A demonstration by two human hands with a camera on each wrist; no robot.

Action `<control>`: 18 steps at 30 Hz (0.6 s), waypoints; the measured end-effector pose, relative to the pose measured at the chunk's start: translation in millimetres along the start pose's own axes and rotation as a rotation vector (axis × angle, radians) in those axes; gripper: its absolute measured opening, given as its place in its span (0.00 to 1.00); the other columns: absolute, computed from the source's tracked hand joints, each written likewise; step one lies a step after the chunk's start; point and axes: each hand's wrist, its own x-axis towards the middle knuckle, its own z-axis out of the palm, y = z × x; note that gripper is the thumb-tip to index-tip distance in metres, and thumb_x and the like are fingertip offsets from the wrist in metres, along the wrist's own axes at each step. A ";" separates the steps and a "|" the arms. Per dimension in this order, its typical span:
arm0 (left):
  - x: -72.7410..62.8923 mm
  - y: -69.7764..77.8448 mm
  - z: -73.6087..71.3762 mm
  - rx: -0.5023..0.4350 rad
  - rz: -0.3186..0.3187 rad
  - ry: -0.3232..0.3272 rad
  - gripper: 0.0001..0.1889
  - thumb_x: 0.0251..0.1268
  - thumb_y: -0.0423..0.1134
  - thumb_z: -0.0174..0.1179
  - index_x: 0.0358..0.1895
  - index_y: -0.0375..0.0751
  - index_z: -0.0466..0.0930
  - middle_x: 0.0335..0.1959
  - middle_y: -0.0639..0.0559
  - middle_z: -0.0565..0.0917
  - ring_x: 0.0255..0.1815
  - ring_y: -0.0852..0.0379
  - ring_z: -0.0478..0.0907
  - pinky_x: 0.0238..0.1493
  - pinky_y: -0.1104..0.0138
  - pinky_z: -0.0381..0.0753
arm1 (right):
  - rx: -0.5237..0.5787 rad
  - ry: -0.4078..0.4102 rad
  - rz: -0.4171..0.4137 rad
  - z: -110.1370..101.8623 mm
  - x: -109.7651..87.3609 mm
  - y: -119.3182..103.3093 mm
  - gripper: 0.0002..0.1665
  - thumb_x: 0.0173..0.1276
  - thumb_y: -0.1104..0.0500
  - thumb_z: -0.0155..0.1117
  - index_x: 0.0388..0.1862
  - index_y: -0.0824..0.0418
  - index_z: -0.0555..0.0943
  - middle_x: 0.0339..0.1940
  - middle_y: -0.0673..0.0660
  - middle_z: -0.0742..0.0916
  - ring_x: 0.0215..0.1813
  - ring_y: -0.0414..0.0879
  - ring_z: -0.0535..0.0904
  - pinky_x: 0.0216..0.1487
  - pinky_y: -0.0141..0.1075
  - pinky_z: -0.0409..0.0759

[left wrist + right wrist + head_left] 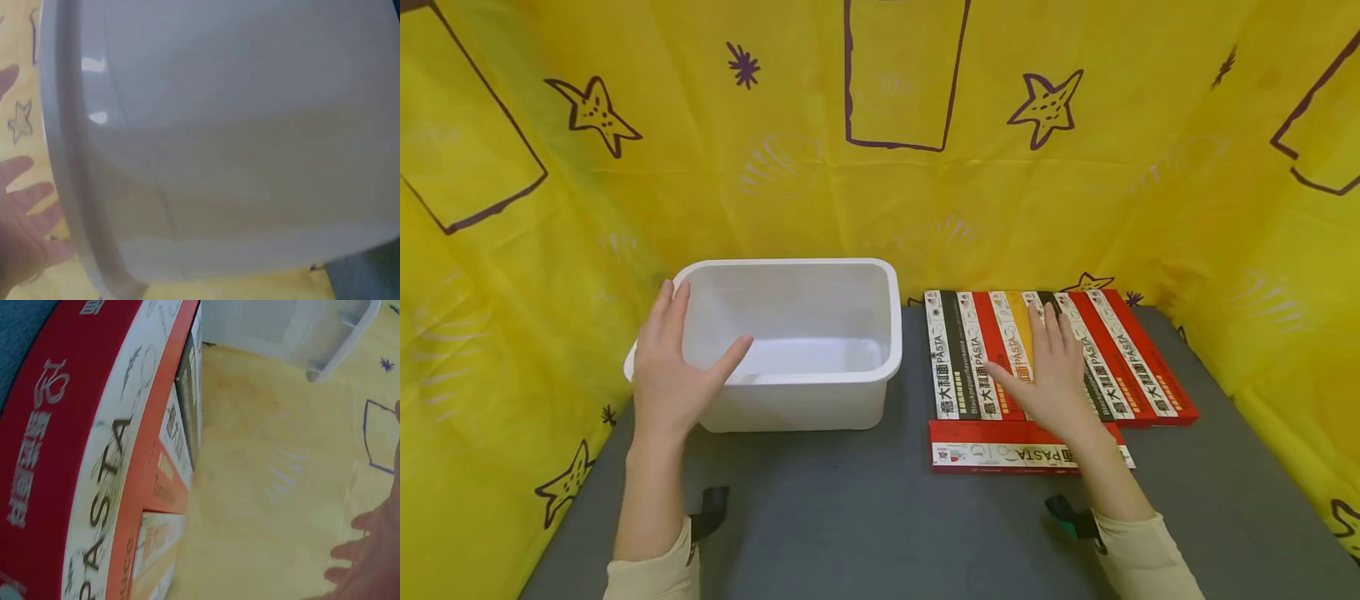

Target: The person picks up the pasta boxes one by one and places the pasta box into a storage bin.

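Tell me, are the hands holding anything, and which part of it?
Nothing is held. The left hand is open near the white tub; the right hand is open near the pasta boxes.

Head view brightly, evenly lit; yellow curtain (820, 208) softly shaded along folds. Faint, diffuse shadows cast on grey tabletop (850, 533). Pale sheen reflected from floor of white bin (797, 407). Left wrist view dimmer, hazy; two small glare spots caught on bin wall (237, 169), broad shadow laid across it; left hand (25, 231) softly blurred. Right wrist view washed out; near pasta box (94, 444) bowed by lens distortion, large lettering legible.
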 end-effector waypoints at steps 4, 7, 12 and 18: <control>-3.4 -9.1 -12.8 -0.057 -0.069 -0.031 0.49 0.48 0.46 0.74 0.76 0.52 0.59 0.76 0.50 0.58 0.76 0.46 0.53 0.70 0.43 0.50 | 0.084 -0.051 -0.002 -7.1 -5.9 7.0 0.61 0.62 0.35 0.64 0.81 0.54 0.40 0.80 0.63 0.49 0.77 0.65 0.39 0.63 0.73 0.45; -6.1 -18.3 -20.3 -0.073 -0.108 -0.044 0.49 0.49 0.44 0.73 0.77 0.52 0.57 0.76 0.50 0.58 0.76 0.48 0.52 0.71 0.44 0.48 | 0.112 -0.079 -0.015 -10.9 -10.1 14.3 0.60 0.61 0.36 0.66 0.80 0.54 0.45 0.78 0.64 0.55 0.75 0.66 0.45 0.62 0.72 0.49; -9.8 -34.4 -28.5 -0.085 -0.126 -0.033 0.49 0.48 0.41 0.74 0.76 0.48 0.58 0.76 0.47 0.59 0.76 0.46 0.53 0.72 0.45 0.48 | 0.083 -0.154 -0.060 -17.6 -18.9 31.5 0.55 0.60 0.38 0.69 0.77 0.59 0.56 0.73 0.67 0.62 0.72 0.67 0.52 0.59 0.71 0.55; -16.0 -48.2 -35.2 -0.098 -0.201 -0.040 0.48 0.49 0.42 0.74 0.76 0.54 0.58 0.75 0.55 0.60 0.75 0.52 0.54 0.72 0.45 0.49 | 0.032 -0.279 -0.106 -28.0 -32.8 57.0 0.51 0.56 0.36 0.71 0.71 0.61 0.65 0.68 0.66 0.69 0.68 0.66 0.58 0.57 0.69 0.61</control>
